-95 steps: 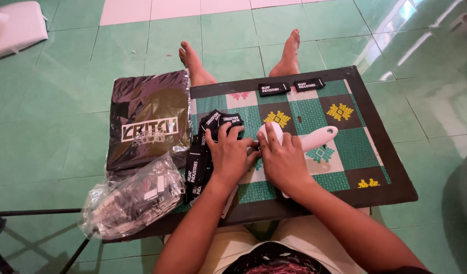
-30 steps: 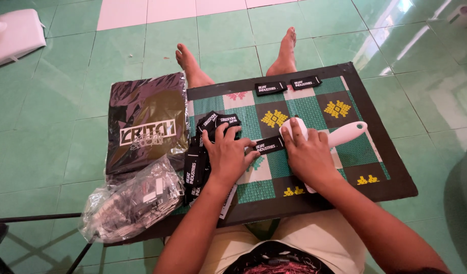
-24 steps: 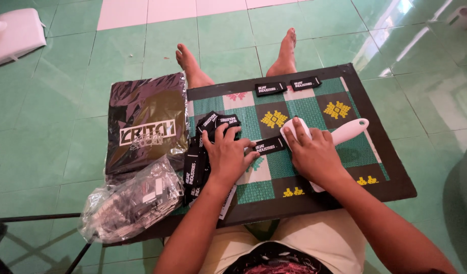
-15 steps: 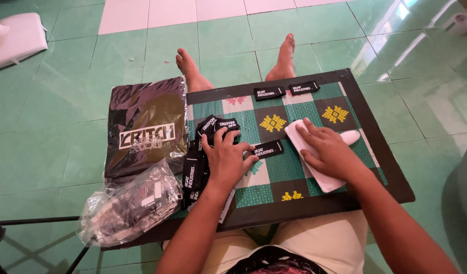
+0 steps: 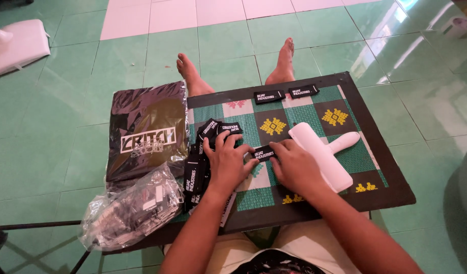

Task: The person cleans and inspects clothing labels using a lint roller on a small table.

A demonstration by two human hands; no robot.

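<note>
A low table (image 5: 380,190) with a green patterned top stands over my lap. My left hand (image 5: 228,160) rests flat on a pile of black rectangular patches (image 5: 198,170) at the table's left. A single black patch (image 5: 264,152) lies between my hands, and my right hand (image 5: 294,167) has its fingertips on it. Just right of my right hand lies a white roller tool (image 5: 322,152) with a handle, untouched. Two more black patches (image 5: 286,94) lie side by side at the far edge.
A dark garment in a clear bag (image 5: 147,132) overhangs the table's left side. A crumpled clear plastic bag of patches (image 5: 132,208) sits at the near left corner. My bare feet (image 5: 284,63) rest on the green tiled floor. A white object (image 5: 18,45) lies far left.
My right hand rolled the white roller to the right across the table, then let it go and came back to the single black patch. My left hand stayed on the pile.
</note>
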